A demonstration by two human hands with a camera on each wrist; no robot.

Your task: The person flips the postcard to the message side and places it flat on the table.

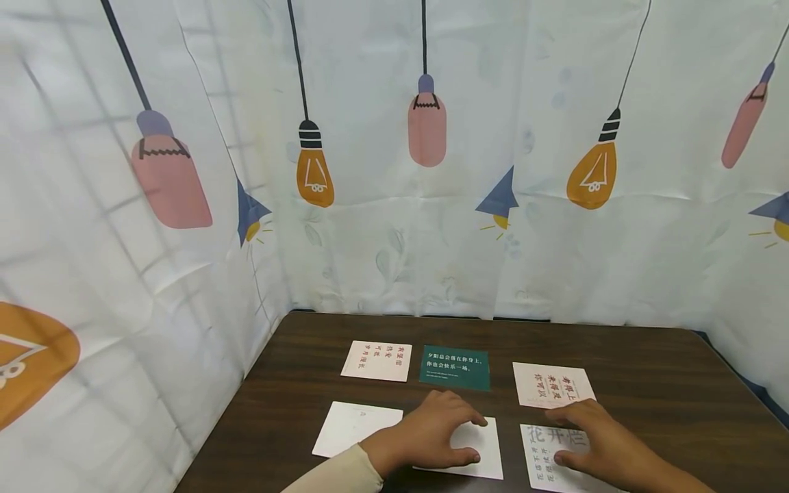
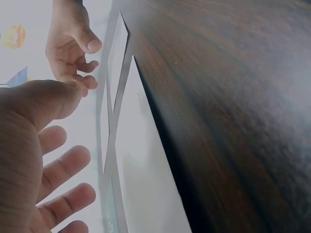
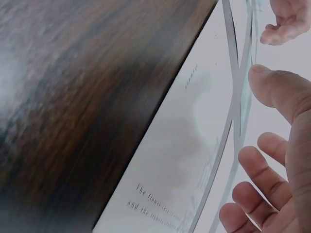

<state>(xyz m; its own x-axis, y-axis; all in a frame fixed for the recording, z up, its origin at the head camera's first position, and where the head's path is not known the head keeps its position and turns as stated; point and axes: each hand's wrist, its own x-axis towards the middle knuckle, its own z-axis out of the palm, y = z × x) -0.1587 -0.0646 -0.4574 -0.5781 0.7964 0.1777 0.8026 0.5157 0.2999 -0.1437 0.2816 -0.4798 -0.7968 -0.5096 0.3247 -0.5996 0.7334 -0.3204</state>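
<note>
My left hand (image 1: 433, 433) hovers over a white card (image 1: 490, 448) near the front middle of the table, thumb and fingers spread with nothing between them. Over a white card with grey printed characters (image 1: 545, 455) at the front right is my right hand (image 1: 600, 438), its thumb and fingers also apart. The left wrist view shows the left fingers (image 2: 65, 165) relaxed beside a blank white card (image 2: 141, 160). In the right wrist view, the right fingers (image 3: 262, 179) stay clear of a card with small English print (image 3: 180, 136).
On the dark wooden table (image 1: 271, 411) lie a card with red characters (image 1: 377, 361), a green card (image 1: 455, 368), another red-lettered card (image 1: 550, 383) at the right and a mostly white card (image 1: 351, 424) at the left. A curtain with printed lamps (image 1: 394, 260) hangs behind.
</note>
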